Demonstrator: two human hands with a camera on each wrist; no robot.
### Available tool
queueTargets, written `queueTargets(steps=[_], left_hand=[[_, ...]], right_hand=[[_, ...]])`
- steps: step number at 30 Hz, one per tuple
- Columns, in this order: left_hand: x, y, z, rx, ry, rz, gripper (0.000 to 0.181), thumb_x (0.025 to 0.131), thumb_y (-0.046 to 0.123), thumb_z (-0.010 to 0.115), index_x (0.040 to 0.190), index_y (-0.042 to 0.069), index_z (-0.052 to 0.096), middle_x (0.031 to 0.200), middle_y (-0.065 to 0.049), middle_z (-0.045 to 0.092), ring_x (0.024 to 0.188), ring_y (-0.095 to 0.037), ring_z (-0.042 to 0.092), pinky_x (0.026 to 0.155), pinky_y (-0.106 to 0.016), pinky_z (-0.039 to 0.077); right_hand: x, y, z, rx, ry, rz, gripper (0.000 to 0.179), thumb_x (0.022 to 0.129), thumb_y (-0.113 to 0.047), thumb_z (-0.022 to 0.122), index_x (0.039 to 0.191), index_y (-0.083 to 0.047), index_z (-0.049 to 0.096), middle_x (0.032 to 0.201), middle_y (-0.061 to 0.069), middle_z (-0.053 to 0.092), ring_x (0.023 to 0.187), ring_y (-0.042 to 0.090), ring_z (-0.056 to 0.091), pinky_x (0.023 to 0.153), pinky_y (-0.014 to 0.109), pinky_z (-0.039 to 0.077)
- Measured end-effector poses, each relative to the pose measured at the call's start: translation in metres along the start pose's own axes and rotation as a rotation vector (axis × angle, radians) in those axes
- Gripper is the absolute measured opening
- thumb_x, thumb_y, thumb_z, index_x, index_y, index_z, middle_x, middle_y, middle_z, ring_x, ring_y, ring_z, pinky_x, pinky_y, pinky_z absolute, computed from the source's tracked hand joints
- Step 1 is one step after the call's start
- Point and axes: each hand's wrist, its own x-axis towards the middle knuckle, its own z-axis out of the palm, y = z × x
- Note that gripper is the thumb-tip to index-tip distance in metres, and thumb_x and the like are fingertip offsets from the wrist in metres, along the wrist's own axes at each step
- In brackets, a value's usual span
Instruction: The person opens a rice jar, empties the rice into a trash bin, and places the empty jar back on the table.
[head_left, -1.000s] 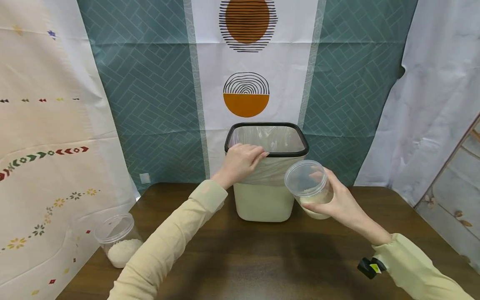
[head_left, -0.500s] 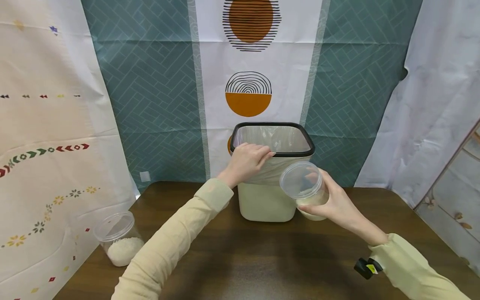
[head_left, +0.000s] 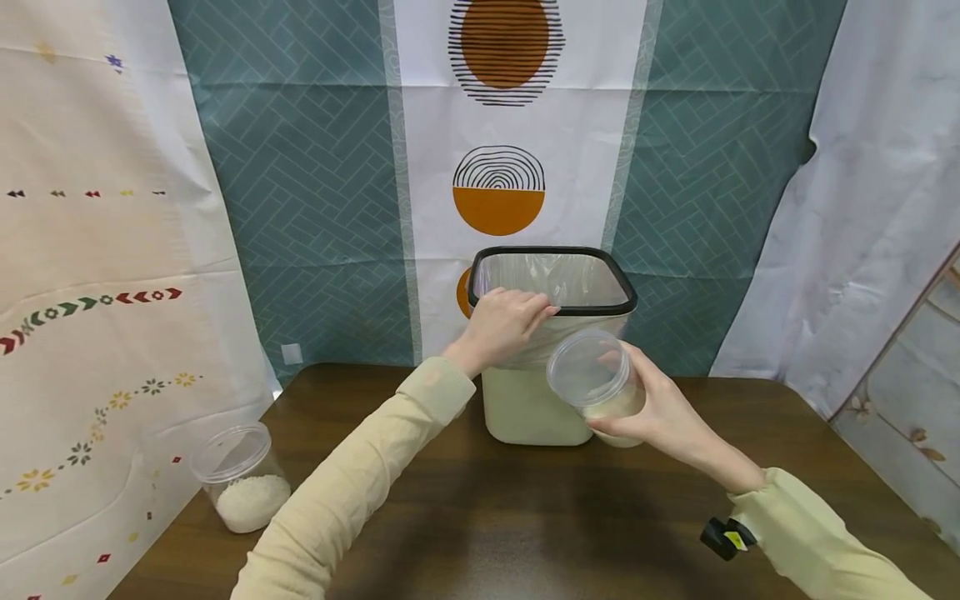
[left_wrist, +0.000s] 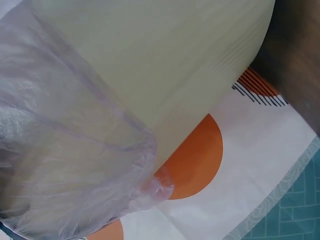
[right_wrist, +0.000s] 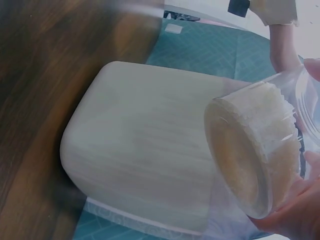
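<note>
A cream trash can [head_left: 536, 408] with a black rim and a clear plastic liner [left_wrist: 65, 145] stands on the table. My left hand [head_left: 501, 327] holds its front rim, fingers bent over the edge; the left wrist view shows only the can's side and the liner. In front of the can's right side, my right hand [head_left: 660, 417] grips a clear plastic jar [head_left: 588, 371], fingers and thumb round its wall. The jar leans left. White grains like rice [right_wrist: 272, 120] fill its lower part in the right wrist view.
Another clear jar [head_left: 234, 454], part filled with white grains, stands at the table's left side beside my left sleeve. The brown wooden table [head_left: 510, 533] ends close behind the can, where a patterned curtain [head_left: 322, 208] hangs.
My right hand has brought the jar left, closer to the trash can. The can and my left hand on its rim have shifted slightly right.
</note>
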Motion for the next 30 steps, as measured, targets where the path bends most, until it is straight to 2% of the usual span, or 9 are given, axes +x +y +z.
queueTargets(steps=[3,8,13,19,24,30], left_hand=[[-0.001,0.001,-0.001,0.027,-0.021,0.019,0.019,0.092,0.023,0.053,0.079,0.011,0.059,0.071,0.002,0.059,0.069,-0.016,0.056,0.058,-0.029,0.037],[-0.002,0.004,-0.008,0.02,-0.05,0.036,0.018,0.093,0.022,0.051,0.095,0.008,0.061,0.089,-0.004,0.055,0.086,-0.02,0.051,0.071,-0.032,0.038],[-0.002,0.007,-0.014,-0.018,-0.004,0.059,0.019,0.092,0.018,0.053,0.103,0.004,0.06,0.102,-0.009,0.053,0.099,-0.024,0.048,0.079,-0.035,0.038],[-0.004,0.014,-0.022,-0.062,0.074,0.107,0.02,0.089,0.013,0.056,0.105,0.0,0.058,0.106,-0.012,0.053,0.099,-0.025,0.048,0.081,-0.032,0.039],[-0.01,0.02,-0.026,-0.129,0.075,0.133,0.02,0.09,0.011,0.054,0.105,-0.002,0.057,0.106,-0.013,0.053,0.098,-0.025,0.048,0.09,-0.029,0.035],[-0.023,0.024,-0.029,-0.225,0.055,0.094,0.024,0.094,0.017,0.047,0.109,-0.001,0.054,0.107,-0.011,0.052,0.097,-0.022,0.048,0.09,-0.026,0.034]], right_hand=[[0.0,-0.008,0.002,-0.02,-0.008,-0.018,0.091,0.058,-0.013,0.086,0.134,-0.008,0.036,0.117,0.006,0.049,0.1,0.021,0.047,0.081,0.028,0.037],[0.001,-0.005,0.006,-0.048,-0.026,-0.034,0.09,0.058,-0.016,0.086,0.133,-0.007,0.037,0.117,0.007,0.048,0.1,0.021,0.046,0.08,0.036,0.037],[0.003,-0.002,0.01,-0.056,-0.032,-0.06,0.089,0.058,-0.02,0.086,0.132,-0.008,0.038,0.117,0.007,0.048,0.1,0.02,0.046,0.08,0.04,0.038],[0.003,-0.003,0.014,-0.076,-0.05,-0.062,0.092,0.056,-0.019,0.086,0.132,-0.005,0.037,0.118,0.01,0.046,0.1,0.022,0.046,0.08,0.042,0.039],[0.003,-0.004,0.018,-0.075,-0.079,-0.065,0.093,0.056,-0.024,0.086,0.133,-0.005,0.037,0.121,0.009,0.045,0.103,0.023,0.044,0.081,0.044,0.038],[0.003,-0.003,0.022,-0.054,-0.104,-0.087,0.091,0.058,-0.028,0.086,0.133,-0.008,0.038,0.12,0.005,0.046,0.103,0.022,0.045,0.08,0.044,0.04]])
